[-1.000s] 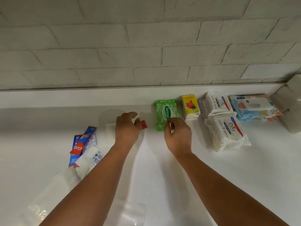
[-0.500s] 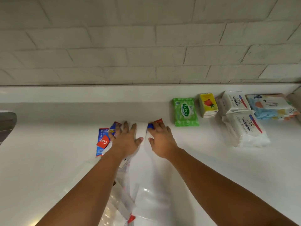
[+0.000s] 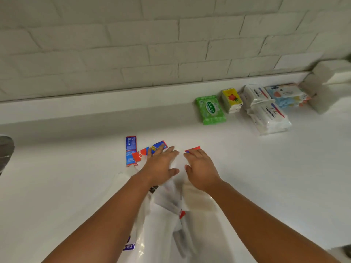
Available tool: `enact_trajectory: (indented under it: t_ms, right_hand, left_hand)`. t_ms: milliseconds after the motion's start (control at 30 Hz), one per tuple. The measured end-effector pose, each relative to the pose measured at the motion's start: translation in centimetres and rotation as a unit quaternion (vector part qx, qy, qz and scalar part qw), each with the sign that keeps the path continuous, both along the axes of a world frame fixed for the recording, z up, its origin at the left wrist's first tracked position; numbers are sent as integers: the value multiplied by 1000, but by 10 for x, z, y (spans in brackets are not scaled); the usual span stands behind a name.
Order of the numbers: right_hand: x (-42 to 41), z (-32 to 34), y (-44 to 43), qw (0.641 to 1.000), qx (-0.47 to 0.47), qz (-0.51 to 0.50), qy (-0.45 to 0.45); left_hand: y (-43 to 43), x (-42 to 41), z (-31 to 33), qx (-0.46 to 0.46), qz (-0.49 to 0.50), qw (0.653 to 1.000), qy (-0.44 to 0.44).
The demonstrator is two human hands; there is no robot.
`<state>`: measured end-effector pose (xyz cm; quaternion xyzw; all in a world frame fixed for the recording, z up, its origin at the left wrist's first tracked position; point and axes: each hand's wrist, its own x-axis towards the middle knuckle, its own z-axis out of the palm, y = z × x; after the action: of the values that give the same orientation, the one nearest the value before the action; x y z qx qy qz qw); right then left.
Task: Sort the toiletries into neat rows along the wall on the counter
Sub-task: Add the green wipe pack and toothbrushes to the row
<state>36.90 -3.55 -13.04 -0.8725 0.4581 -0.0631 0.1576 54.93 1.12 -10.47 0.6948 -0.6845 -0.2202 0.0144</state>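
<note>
Both my hands lie side by side on the white counter, palms down, over a clear plastic bag. My left hand is flat, its fingertips on a blue toothpaste sachet; a red sachet and another blue sachet lie just left of it. My right hand rests its fingertips on a red-and-blue sachet. Along the wall at the right stand a green wipes pack, a yellow tissue pack, two white packs and a light-blue wipes pack.
White blocks stand in the right corner by the wall. A grey metal object shows at the left edge. A raised ledge runs under the brick wall. A purple-labelled item lies inside the bag near me.
Both hands moved from beside the green wipes pack down and left onto the toothpaste sachets, flattening there. The view swung left, so the row of packs now sits farther right.
</note>
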Motion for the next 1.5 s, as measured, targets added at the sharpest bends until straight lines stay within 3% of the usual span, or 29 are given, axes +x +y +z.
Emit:
enact_trajectory:
  t_ms: [233,433,567,800,900,1067,1300,1433,1500]
  right_hand:
    - [-7,6,46,999,15,-29,-29]
    - [-6,21,79,997,15,-54,-52]
    - [3,35,105,996,37,-44,-65]
    - [23,39,123,997,57,-22,37]
    - [29,37,123,996,67,-37,40]
    - [34,38,120,992,106,-70,7]
    - [18,56,110,983,137,-93,-75]
    - [3,65,91,967,178,-118,-141]
    - [-6,70,79,942,219,-153,-204]
  left_hand:
    - [24,-6,5,-30,-90,995,20]
    - [53,6,16,-128,-10,983,134]
    - [71,27,16,-148,21,982,111]
    - [99,43,8,-140,-18,990,23]
    - [105,43,5,-136,-25,990,-2]
    - [103,38,11,-152,-27,987,-44]
    - [83,41,30,-219,-26,975,-38]
    - [66,36,38,-256,-5,967,-17]
    - [56,34,43,-279,13,960,3]
